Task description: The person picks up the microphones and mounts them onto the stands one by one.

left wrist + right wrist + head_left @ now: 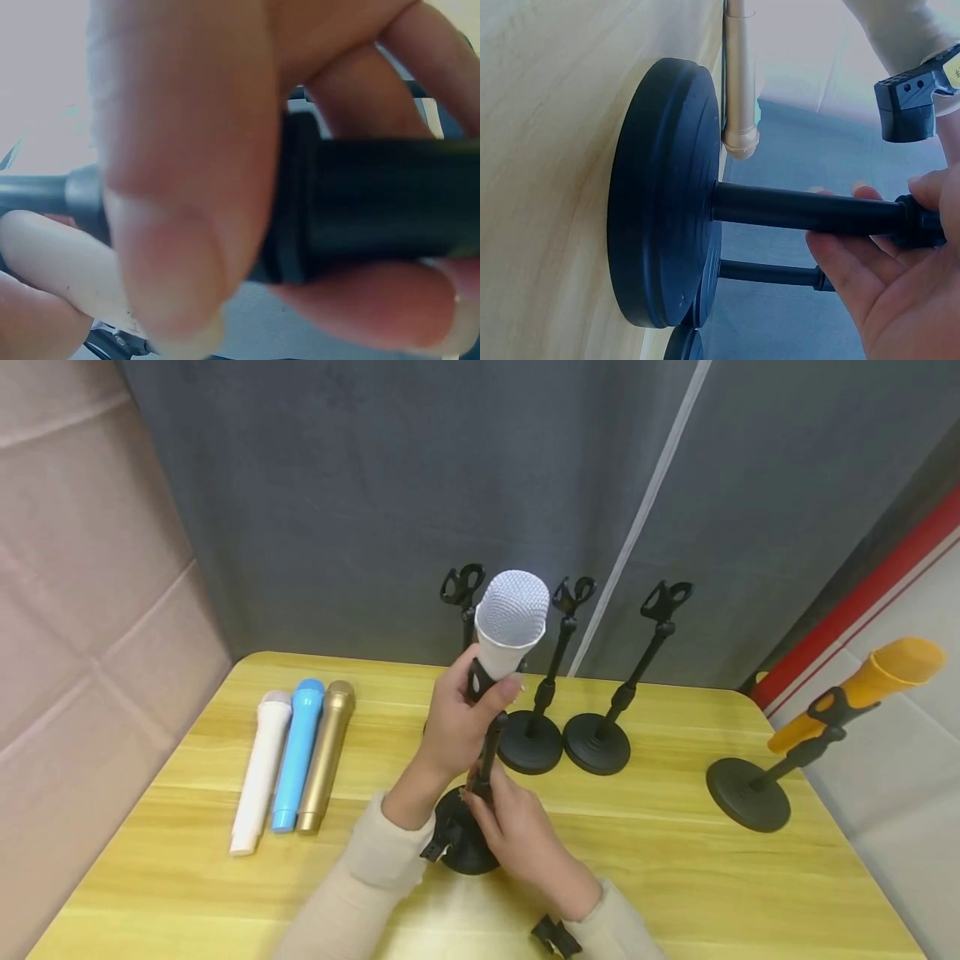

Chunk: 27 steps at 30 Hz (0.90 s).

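A white microphone (513, 614) with a mesh head sits in the black clip (480, 679) of a desk stand, head up and tilted. My left hand (459, 720) grips the microphone's lower body at the clip, thumb across the front. Below it, my right hand (521, 827) holds the stand's pole (802, 208) at its collar. The stand's round base (656, 195) rests on the table in the right wrist view. Large, blurred fingers fill the left wrist view around the black collar (300, 199). The microphone's lower end is hidden by my left hand.
White (261, 772), blue (297, 756) and gold (326, 758) microphones lie side by side on the left of the wooden table (172, 860). Black stands, including one (597, 743), line the back. An orange microphone (870, 685) tilts in a stand at the right edge.
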Each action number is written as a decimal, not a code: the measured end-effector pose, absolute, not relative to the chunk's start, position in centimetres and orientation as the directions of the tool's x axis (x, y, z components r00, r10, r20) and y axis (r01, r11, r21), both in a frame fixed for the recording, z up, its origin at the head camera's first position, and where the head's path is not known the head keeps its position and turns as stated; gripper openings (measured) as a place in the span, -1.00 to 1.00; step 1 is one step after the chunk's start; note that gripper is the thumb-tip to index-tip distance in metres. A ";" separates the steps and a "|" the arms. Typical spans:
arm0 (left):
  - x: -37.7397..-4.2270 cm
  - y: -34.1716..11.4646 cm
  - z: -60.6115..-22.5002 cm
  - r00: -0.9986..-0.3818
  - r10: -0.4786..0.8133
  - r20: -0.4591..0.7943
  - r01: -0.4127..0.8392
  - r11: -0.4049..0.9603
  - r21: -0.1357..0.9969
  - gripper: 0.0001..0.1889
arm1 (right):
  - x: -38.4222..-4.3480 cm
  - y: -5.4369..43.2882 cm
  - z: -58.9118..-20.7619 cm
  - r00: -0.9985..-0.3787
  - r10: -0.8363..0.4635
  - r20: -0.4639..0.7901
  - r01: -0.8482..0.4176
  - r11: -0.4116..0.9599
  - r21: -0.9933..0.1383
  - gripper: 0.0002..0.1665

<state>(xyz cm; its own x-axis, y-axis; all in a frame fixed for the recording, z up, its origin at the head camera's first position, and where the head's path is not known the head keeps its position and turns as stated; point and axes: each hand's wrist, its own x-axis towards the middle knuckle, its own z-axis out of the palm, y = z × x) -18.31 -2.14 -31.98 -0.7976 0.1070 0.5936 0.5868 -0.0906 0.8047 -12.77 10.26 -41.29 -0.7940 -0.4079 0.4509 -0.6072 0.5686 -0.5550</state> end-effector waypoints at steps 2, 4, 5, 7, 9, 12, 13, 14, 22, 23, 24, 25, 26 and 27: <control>-18.3 -2.1 -32.1 -0.799 0.100 0.593 0.585 -0.097 0.805 -0.11 | -12.8 10.2 -41.3 -0.796 -0.407 0.447 -0.604 0.568 -0.559 -0.70; -18.3 -2.0 -32.1 -0.800 0.097 0.592 0.584 -0.099 0.805 -0.11 | -12.8 10.2 -41.3 -0.801 -0.405 0.442 -0.599 0.570 -0.563 -0.69; -18.3 -2.0 -32.1 -0.801 0.098 0.591 0.583 -0.101 0.806 -0.11 | -12.8 10.2 -41.3 -0.803 -0.404 0.438 -0.595 0.572 -0.564 -0.69; -18.3 -2.0 -32.1 -0.801 0.101 0.589 0.581 -0.105 0.807 -0.12 | -12.8 10.2 -41.3 -0.806 -0.401 0.435 -0.591 0.576 -0.564 -0.69; -18.3 -2.0 -32.0 -0.802 0.105 0.588 0.579 -0.105 0.808 -0.12 | -12.8 10.2 -41.3 -0.807 -0.399 0.435 -0.590 0.580 -0.562 -0.69; -18.4 -2.0 -32.0 -0.802 0.117 0.586 0.577 -0.102 0.811 -0.12 | -12.8 10.2 -41.3 -0.806 -0.399 0.437 -0.591 0.582 -0.559 -0.69; -18.4 -2.0 -32.0 -0.802 0.125 0.585 0.575 -0.105 0.811 -0.12 | -12.8 10.2 -41.2 -0.807 -0.398 0.436 -0.590 0.582 -0.559 -0.68; -18.4 -2.0 -32.0 -0.802 0.135 0.582 0.571 -0.111 0.813 -0.11 | -12.7 10.2 -41.2 -0.809 -0.397 0.433 -0.587 0.584 -0.561 -0.68; -18.3 -1.9 -32.1 -0.804 0.196 0.562 0.538 -0.166 0.827 -0.11 | -12.7 10.2 -41.2 -0.811 -0.392 0.435 -0.584 0.582 -0.566 -0.69; -18.3 -1.9 -32.1 -0.804 0.195 0.561 0.537 -0.165 0.827 -0.11 | -12.7 10.2 -41.2 -0.809 -0.392 0.438 -0.586 0.582 -0.563 -0.69; -18.3 -2.0 -32.1 -0.806 0.195 0.559 0.535 -0.163 0.829 -0.10 | -12.7 10.2 -41.3 -0.808 -0.392 0.441 -0.589 0.582 -0.561 -0.68; -18.3 -2.0 -32.1 -0.810 0.198 0.552 0.530 -0.157 0.834 -0.09 | -12.7 10.3 -41.3 -0.806 -0.393 0.443 -0.591 0.581 -0.559 -0.68; -18.3 -2.1 -32.1 -0.815 0.202 0.543 0.523 -0.147 0.839 -0.08 | -12.8 10.3 -41.3 -0.804 -0.394 0.446 -0.594 0.582 -0.556 -0.68; -18.3 -2.2 -32.1 -0.821 0.208 0.532 0.515 -0.134 0.847 -0.07 | -12.8 10.3 -41.3 -0.801 -0.396 0.450 -0.598 0.581 -0.553 -0.67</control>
